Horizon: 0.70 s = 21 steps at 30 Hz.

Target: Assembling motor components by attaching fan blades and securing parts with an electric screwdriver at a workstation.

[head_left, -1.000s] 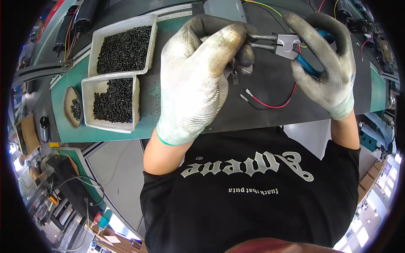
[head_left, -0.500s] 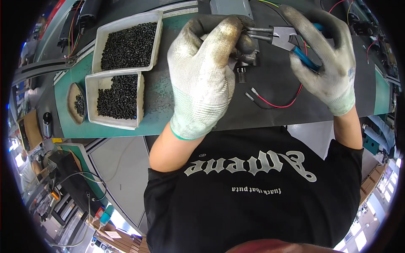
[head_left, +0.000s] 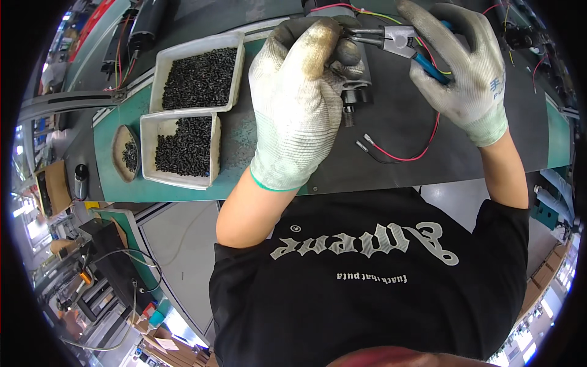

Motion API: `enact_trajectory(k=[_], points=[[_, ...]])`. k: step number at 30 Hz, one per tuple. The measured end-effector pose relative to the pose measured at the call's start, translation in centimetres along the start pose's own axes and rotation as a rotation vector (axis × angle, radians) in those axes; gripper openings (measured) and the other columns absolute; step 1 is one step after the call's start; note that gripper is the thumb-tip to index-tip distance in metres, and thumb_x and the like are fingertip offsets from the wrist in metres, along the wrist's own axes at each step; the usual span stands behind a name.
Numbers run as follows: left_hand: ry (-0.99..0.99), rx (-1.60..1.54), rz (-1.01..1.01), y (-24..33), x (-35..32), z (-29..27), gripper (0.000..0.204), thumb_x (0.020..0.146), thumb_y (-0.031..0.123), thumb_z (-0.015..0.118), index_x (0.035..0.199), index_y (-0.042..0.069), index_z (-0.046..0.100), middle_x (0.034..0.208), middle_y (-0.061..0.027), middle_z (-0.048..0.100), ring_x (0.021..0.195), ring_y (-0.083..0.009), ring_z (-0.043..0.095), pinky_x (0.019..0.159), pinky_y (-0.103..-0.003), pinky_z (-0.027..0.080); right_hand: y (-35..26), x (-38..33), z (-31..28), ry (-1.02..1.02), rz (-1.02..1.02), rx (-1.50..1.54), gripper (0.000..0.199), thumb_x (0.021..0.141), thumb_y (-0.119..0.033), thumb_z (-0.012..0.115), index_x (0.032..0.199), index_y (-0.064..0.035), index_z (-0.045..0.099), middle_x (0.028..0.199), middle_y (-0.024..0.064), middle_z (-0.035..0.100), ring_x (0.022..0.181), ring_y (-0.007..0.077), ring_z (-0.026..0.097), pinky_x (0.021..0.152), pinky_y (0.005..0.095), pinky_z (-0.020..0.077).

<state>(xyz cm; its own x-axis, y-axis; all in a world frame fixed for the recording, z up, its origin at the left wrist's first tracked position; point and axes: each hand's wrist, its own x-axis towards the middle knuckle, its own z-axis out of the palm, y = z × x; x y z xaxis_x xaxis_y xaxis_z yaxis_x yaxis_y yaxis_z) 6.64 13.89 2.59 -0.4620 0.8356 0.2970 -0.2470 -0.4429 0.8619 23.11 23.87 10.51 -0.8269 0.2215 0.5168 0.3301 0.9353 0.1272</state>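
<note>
Bench: dark mat (head_left: 428, 122) across the top of the frame, green-edged worktop (head_left: 238, 153) under it, grey floor below; my black shirt fills the bottom.
L fingers: my left hand (head_left: 299, 104), gloved, upper centre of frame, fingers curled shut round a small grey motor (head_left: 354, 70). Thumb & fingertips up top, dirty.
R fingers: my right hand (head_left: 461, 73), gloved, upper right, wrapped tight on the blue handles of pliers (head_left: 397, 43). Index stretched out, rest curled.
Pliers tips: point left, meeting the motor body just by my L fingertips. Can't tell if they bite anything, too small.
Motor: held off the mat btwn both hands, top centre; dark shaft end pokes down below my L palm.
Wires: red + black pair (head_left: 397, 153) hangs from the motor area, loops right of centre on the mat, bare metal terminals at the ends, lying just right of my L wrist. Yellow/green/red leads run along the top past the pliers.
Trays: two white trays left of my L hand. Upper tray (head_left: 199, 76) full of small black parts; lower tray (head_left: 180, 150) abt two-thirds full of same, touching the upper one corner to edge.
Dish: small oval brown dish (head_left: 125, 153) w/ a few black bits, just left of lower tray.
Far left: cardboard box (head_left: 52, 186) & a small dark bottle (head_left: 81, 180) off the worktop edge.
Top left: dark machine parts w/ cables (head_left: 131, 40), well apart from my hands.
</note>
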Motion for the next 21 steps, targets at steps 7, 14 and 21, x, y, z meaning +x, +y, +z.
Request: enact_trajectory(k=[7, 14, 21], points=[[0.107, -0.323, -0.087, 0.4, -0.6, 1.6, 0.021, 0.094, 0.013, 0.057, 0.108, -0.003, 0.058, 0.1, -0.0091, 0.059, 0.084, -0.0146, 0.057, 0.074, -0.03, 0.048, 0.0, 0.3, -0.9, -0.002, 0.008, -0.032, 0.059, 0.055, -0.013, 0.073, 0.113, -0.0063, 0.066, 0.088, 0.0135, 0.055, 0.077, 0.0275, 0.055, 0.07, 0.0393, 0.0467], [0.106, -0.044, -0.18, 1.6, -0.1, 2.0, 0.019, 0.093, 0.01, 0.058, 0.106, -0.003, 0.059, 0.1, -0.0085, 0.059, 0.083, -0.0123, 0.058, 0.072, -0.028, 0.05, 2.1, 0.2, -0.1, -0.142, 0.084, 0.201, 0.063, 0.06, -0.015, 0.071, 0.122, -0.0061, 0.061, 0.092, 0.0172, 0.056, 0.084, 0.0328, 0.056, 0.076, 0.0406, 0.0483], [0.164, -0.135, -0.095, 1.0, 0.4, 3.5, 0.021, 0.092, 0.016, 0.057, 0.099, -0.003, 0.062, 0.074, -0.0061, 0.062, 0.065, -0.0104, 0.057, 0.06, -0.023, 0.047, 1.7, 0.1, 0.2, -0.053, 0.134, 0.307, 0.06, 0.069, -0.018, 0.068, 0.127, -0.005, 0.056, 0.093, 0.019, 0.059, 0.087, 0.0341, 0.057, 0.079, 0.0408, 0.0487]])
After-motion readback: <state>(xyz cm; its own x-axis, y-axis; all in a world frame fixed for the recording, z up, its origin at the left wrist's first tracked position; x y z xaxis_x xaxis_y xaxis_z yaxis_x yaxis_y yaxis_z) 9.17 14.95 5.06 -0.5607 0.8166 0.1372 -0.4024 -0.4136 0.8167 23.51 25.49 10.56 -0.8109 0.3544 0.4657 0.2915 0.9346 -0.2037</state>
